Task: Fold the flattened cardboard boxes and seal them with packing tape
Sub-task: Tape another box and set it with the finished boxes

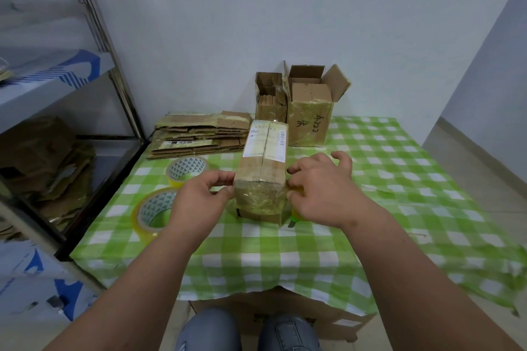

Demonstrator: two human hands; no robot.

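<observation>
A closed brown cardboard box (261, 177), wrapped in glossy tape, is lying at the centre of the green-checked bench (285, 251). The left hand (199, 202) is pinching its 9 o'clock edge; the right hand (322, 194), fingers curled, is gripping its 3 o'clock side. Flattened cardboard boxes (199, 134) are lying at 11 o'clock.

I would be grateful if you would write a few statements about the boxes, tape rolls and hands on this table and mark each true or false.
1. Two tape rolls lie on the checked cloth left of the closed box. True.
2. The left hand rests on the flattened cardboard stack. False: it pinches at the near left edge of the closed box.
3. The box with handwriting at the back has its top flaps open. True.
4. The right hand is at the closed box's right side. True.
5. The tablecloth is red. False: it is green and white.
</observation>
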